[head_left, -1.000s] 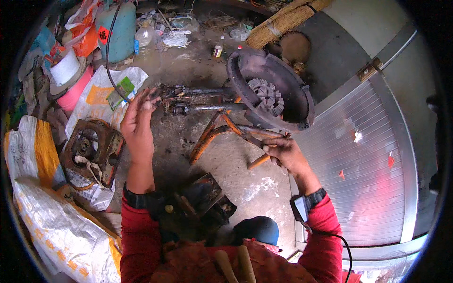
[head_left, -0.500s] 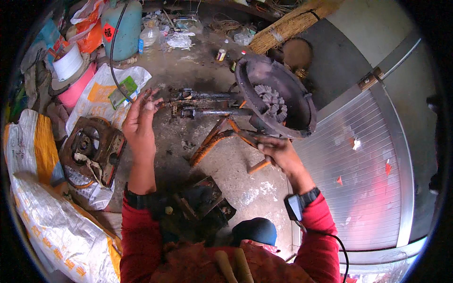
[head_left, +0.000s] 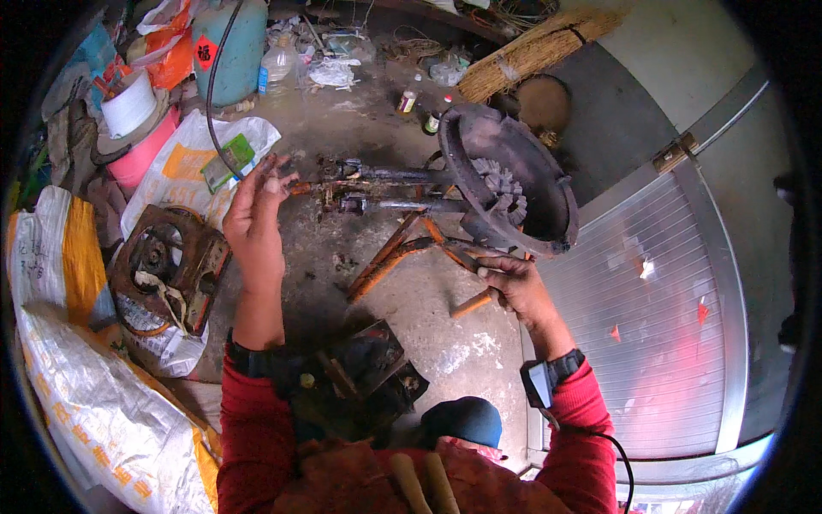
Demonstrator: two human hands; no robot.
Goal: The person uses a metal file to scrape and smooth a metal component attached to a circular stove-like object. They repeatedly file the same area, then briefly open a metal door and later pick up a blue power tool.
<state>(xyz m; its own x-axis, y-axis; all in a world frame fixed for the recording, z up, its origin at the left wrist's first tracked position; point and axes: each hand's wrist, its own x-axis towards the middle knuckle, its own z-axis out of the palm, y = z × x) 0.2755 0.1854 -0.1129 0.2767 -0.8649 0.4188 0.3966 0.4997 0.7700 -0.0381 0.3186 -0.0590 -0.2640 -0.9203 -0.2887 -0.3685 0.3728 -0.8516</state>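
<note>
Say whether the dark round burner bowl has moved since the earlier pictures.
Yes. The dark round burner bowl has shifted toward the lower right relative to the green-labelled bottle: it almost hid that bottle before, and now leaves it in view.

Right of centre is the bowl [head_left: 548, 163] with the burner [head_left: 499, 190] in it; the pipes [head_left: 402, 175] run from it leftward to near the left hand [head_left: 259, 201], where the hose [head_left: 211, 107] comes down from behind. The stand [head_left: 396, 262] is in front of the pipes, the right hand [head_left: 518, 289] at its right end. Behind the bowl lie the broom [head_left: 527, 58] and, further left, two bottles [head_left: 407, 102]. The door [head_left: 651, 317] is to the right. Back left is the cylinder [head_left: 235, 56], a jug [head_left: 281, 62] to its right; before it, a bucket [head_left: 141, 159] with a tub [head_left: 133, 110] above. A packet [head_left: 231, 159] lies on a sack [head_left: 163, 176], the frame [head_left: 201, 257] in front
</note>
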